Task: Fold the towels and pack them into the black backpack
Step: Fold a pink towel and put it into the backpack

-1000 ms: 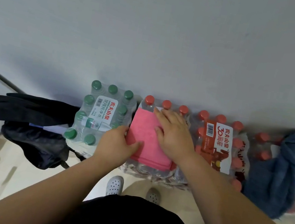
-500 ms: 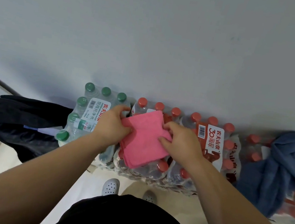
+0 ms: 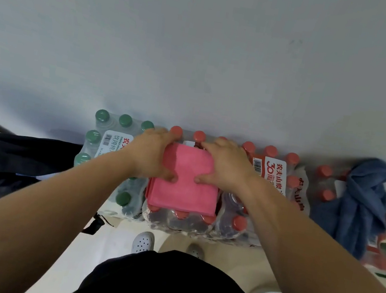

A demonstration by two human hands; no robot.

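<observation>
1. Plastic-wrapped packs of water bottles (image 3: 276, 175) stand in a row against the grey wall and serve as the work surface.
2. Off to the person's left, the black backpack (image 3: 19, 155) lies slumped just beside the green-capped pack. I cannot see from here whether its mouth is open.
3. At the far right, a blue towel (image 3: 360, 207) sits in a crumpled heap on the red-capped bottles, not yet folded.
4. In the middle, the pink towel (image 3: 183, 188) lies on the bottle caps as a neat folded rectangle.
5. The left hand (image 3: 149, 157) and right hand (image 3: 224, 167) are spread over its far corners. Their fingers are fairly straight, and both thumbs press down on the cloth.
6. To my eye this is the flattening of the pink towel's fold. The next move calls for either one more fold or lifting it, kept square, across to the backpack.
</observation>
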